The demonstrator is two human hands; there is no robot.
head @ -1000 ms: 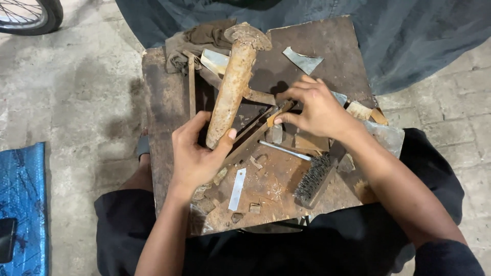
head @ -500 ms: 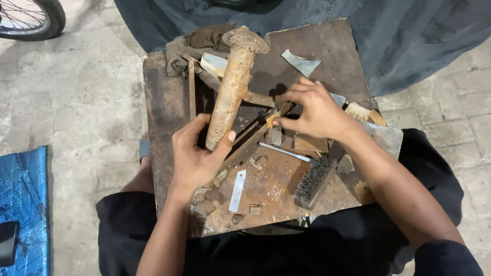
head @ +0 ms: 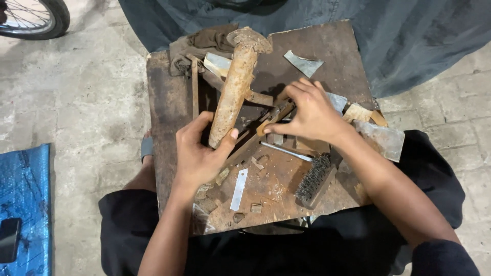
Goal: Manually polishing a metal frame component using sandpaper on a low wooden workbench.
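The rusty hammer (head: 232,94) is gripped at the lower end of its handle by the left hand (head: 199,153), fingers and thumb clenched round it. The head is kept raised and tilted away, over the far edge of the wooden board (head: 169,153); held this low on the handle, it looks poised for a swing rather than parked.

A small wooden piece (head: 271,118) is pinched between thumb and fingertips of the right hand (head: 312,115), just right of the hammer handle. It is pressed down onto the metal scrap at the board's centre, seemingly to be steadied under the hammer. Whether it is a chisel or a plain strip cannot be told.

The wire brush (head: 313,179) is left lying right of and nearer than the hammer, bristles up, untouched. A thin metal rod (head: 286,152) lies between brush and right hand. A flat metal strip (head: 238,189) lies below the left hand. A rag (head: 204,43) is bunched just left of the hammer head. The board is rested across the lap, which keeps all work within reach.
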